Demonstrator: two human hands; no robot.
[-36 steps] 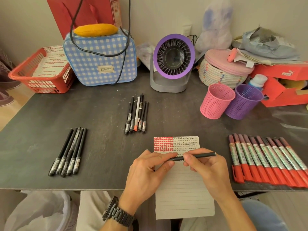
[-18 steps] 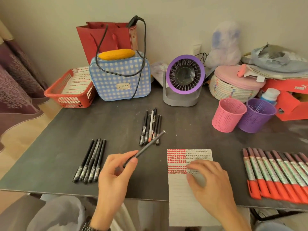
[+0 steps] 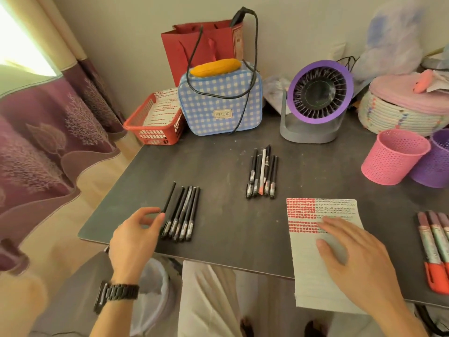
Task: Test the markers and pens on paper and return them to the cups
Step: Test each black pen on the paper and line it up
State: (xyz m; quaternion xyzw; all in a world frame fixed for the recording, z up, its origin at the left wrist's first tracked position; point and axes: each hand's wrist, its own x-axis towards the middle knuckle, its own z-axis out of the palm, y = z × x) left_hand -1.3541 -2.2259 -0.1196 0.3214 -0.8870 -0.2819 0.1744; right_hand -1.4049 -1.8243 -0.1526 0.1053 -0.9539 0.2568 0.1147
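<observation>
- The thin black capped pen (image 3: 169, 203) lies on the dark grey table (image 3: 230, 229), a little left of and below the centre of the frame. It is the leftmost of a row of similar black pens (image 3: 187, 215), just beside them, and its top end fans out a little to the left.
- Its long axis runs from the near table edge upward and slightly to the right. It lies directly to the right of the fingers of the left hand (image 3: 134, 235), which meet its lower part from the side.
- This hand is loosely curled, with thumb and index finger bent toward each other and a small gap between them. The index fingertip (image 3: 160, 217) touches the pen, but I cannot tell whether the pen is pinched or only touched.
- The left hand is by far the nearer one. The right hand (image 3: 357, 259) is well apart at the lower right. It lies flat with straight fingers on the lined white paper sheet (image 3: 306, 276) and holds nothing.
- The top of the sheet carries red blocks and black scribbles.
- The pink perforated plastic cup (image 3: 393, 158) and the purple perforated cup (image 3: 437, 161) stand at the right edge, far from this pen. I judge that the return to the 2 cups is not yet done.
- A second bundle of pens (image 3: 262, 173) lies at the centre, and red-capped markers (image 3: 435, 251) lie at the right edge.
</observation>
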